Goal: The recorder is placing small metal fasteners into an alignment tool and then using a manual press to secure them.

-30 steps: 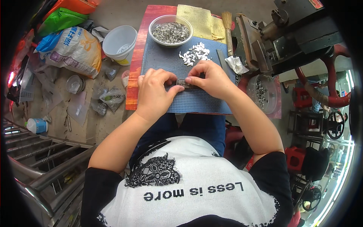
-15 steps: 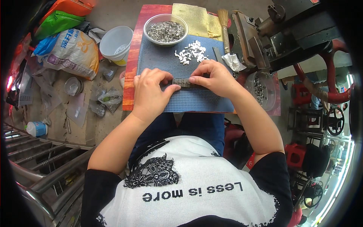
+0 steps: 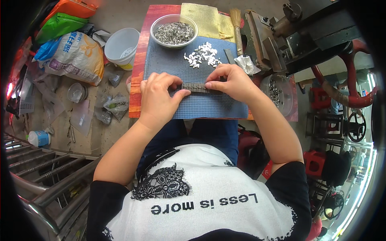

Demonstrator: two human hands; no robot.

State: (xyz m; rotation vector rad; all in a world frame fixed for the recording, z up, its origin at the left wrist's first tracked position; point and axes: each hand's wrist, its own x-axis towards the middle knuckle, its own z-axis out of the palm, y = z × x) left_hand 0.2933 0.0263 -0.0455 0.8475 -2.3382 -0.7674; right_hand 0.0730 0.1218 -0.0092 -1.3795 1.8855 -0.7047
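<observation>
A narrow dark metal block (image 3: 194,87) with a row of notches lies across the blue textured mat (image 3: 209,107). My left hand (image 3: 160,96) is closed on the block's left end, with thumb and fingers on opposite sides. At its right part, my right hand (image 3: 233,82) is closed, thumb and forefinger pinched together at the block; anything small between those fingertips is hidden. Just beyond the block lies a loose pile of small white pieces (image 3: 204,55). A clear round bowl (image 3: 173,47) full of small silvery metal pieces stands at the mat's far left.
Right of the pile are a flat metal strip (image 3: 228,56), a straw brush (image 3: 237,31) and crumpled tissue (image 3: 247,65). A heavy machine (image 3: 277,52) borders the table's right side, above a clear tub (image 3: 288,105) of metal pieces. A white bucket (image 3: 117,58) stands left of the table.
My right fingertips have shifted a little to the right along the metal block, baring more of its notches. My left hand keeps its hold on the left end.
</observation>
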